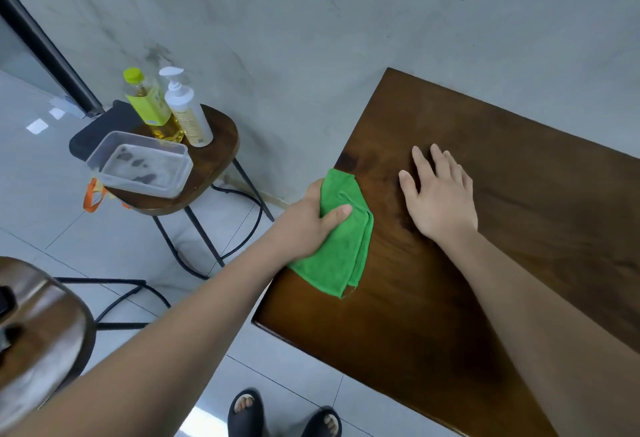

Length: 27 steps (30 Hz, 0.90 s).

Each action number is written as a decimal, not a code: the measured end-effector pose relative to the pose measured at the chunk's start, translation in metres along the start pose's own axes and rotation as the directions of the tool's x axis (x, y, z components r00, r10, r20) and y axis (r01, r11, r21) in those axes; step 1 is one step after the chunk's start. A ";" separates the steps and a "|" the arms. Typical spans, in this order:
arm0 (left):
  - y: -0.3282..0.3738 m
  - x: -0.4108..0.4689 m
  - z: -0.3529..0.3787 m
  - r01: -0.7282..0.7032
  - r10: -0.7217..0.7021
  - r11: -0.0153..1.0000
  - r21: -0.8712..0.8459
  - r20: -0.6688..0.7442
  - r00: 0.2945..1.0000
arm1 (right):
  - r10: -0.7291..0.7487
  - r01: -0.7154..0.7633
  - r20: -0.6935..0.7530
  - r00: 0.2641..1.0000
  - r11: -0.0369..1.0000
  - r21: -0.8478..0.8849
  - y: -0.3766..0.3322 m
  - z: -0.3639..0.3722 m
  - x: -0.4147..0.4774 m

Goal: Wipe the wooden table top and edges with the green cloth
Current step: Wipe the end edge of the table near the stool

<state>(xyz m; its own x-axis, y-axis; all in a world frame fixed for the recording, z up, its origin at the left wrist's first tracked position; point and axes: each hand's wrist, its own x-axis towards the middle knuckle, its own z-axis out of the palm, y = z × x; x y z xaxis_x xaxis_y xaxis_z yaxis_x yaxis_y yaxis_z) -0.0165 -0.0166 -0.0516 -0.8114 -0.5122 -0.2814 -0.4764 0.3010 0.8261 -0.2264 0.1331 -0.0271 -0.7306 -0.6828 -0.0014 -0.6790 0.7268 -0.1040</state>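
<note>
A dark wooden table (467, 280) fills the right half of the view. A folded green cloth (341, 249) lies draped over its left edge. My left hand (308, 225) grips the cloth at that edge, thumb on top of the fabric and fingers wrapped round the side. My right hand (438, 194) rests flat on the table top just right of the cloth, fingers spread and straight, holding nothing.
A wooden stool (207, 166) to the left carries a clear plastic tub (142, 168), a yellow-capped bottle (147, 102) and a white pump bottle (188, 114). Another stool (38, 332) stands at lower left. A grey wall runs behind. My sandalled feet (284, 416) stand on the tiled floor.
</note>
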 end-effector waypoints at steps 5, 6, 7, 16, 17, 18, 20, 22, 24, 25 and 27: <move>0.030 0.093 -0.001 0.011 -0.012 0.999 0.042 0.002 1.000 | -0.006 0.005 -0.029 1.000 1.000 -0.022 0.005 0.006 0.004; 0.036 0.113 -0.001 0.011 -0.011 0.998 0.057 -0.002 1.000 | -0.005 0.005 -0.029 1.000 1.000 -0.026 0.005 0.007 0.005; 0.043 0.132 -0.001 0.012 -0.011 0.997 0.072 -0.005 1.000 | -0.005 0.004 -0.026 1.000 0.999 -0.032 0.005 0.008 0.006; 0.097 0.274 -0.008 0.030 -0.029 0.986 0.166 -0.008 1.000 | -0.013 0.012 -0.054 0.998 1.000 -0.027 0.008 0.011 0.010; 0.102 0.285 -0.008 0.034 -0.033 0.983 0.181 -0.009 0.999 | -0.014 0.013 -0.053 0.998 1.000 -0.023 0.009 0.011 0.011; 0.106 0.295 -0.008 0.036 -0.034 0.981 0.193 -0.011 0.999 | -0.013 0.012 -0.053 0.999 1.000 -0.019 0.010 0.011 0.011; 0.111 0.312 -0.008 0.036 -0.033 0.978 0.207 -0.019 0.999 | -0.015 0.014 -0.057 0.998 1.000 -0.014 0.011 0.013 0.012; 0.112 0.324 -0.007 0.038 -0.032 0.976 0.212 -0.032 0.999 | -0.017 0.017 -0.067 0.998 1.000 -0.014 0.011 0.014 0.013; 0.111 0.329 -0.003 0.041 -0.028 0.972 0.231 -0.060 0.998 | -0.019 0.018 -0.077 0.997 1.000 -0.010 0.012 0.016 0.014; 0.110 0.329 -0.001 0.037 -0.018 0.969 0.246 -0.078 0.997 | -0.020 0.019 -0.079 0.997 1.000 -0.007 0.013 0.016 0.014; 0.109 0.323 0.002 0.019 0.013 0.958 0.287 -0.109 0.994 | -0.019 0.019 -0.081 0.997 1.000 0.003 0.013 0.016 0.014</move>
<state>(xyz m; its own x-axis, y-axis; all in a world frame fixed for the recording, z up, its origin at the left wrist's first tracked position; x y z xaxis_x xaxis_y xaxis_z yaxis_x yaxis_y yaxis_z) -0.3314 -0.1475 -0.0538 -0.7760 -0.5927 -0.2158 -0.5688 0.5096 0.6456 -0.2442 0.1315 -0.0445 -0.7209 -0.6883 0.0810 -0.6929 0.7131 -0.1068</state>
